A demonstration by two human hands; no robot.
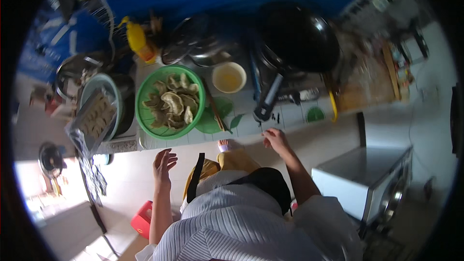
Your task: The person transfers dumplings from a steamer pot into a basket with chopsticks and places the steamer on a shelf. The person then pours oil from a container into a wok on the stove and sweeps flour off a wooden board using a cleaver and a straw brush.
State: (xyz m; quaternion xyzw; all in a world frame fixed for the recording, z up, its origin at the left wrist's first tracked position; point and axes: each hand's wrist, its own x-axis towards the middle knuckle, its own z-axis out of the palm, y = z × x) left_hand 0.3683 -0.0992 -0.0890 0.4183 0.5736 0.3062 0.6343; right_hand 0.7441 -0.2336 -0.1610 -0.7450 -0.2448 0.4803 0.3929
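Note:
My left hand [164, 163] hovers below the counter's front edge with its fingers apart and nothing in it. Closest to it is a green plastic colander [145, 128] holding several dumplings [172, 103]. My right hand [276, 139] hangs free before the counter, fingers loosely bent, under the handle [272, 92] of a black wok [297, 40]. Between the colander and the wok lie a pair of wooden chopsticks [215, 108]. Behind them stands a pale bowl [229, 77] with yellowish liquid in it. Neither hand touches anything on the counter.
On the left, a bagged tray of dumplings [98, 114] rests on a large pot [117, 94]. A yellow pump bottle [137, 40] and glass lids [203, 43] stand at the back. A wooden board [366, 94] lies right. A white appliance [348, 185] and a red container [142, 219] stand below.

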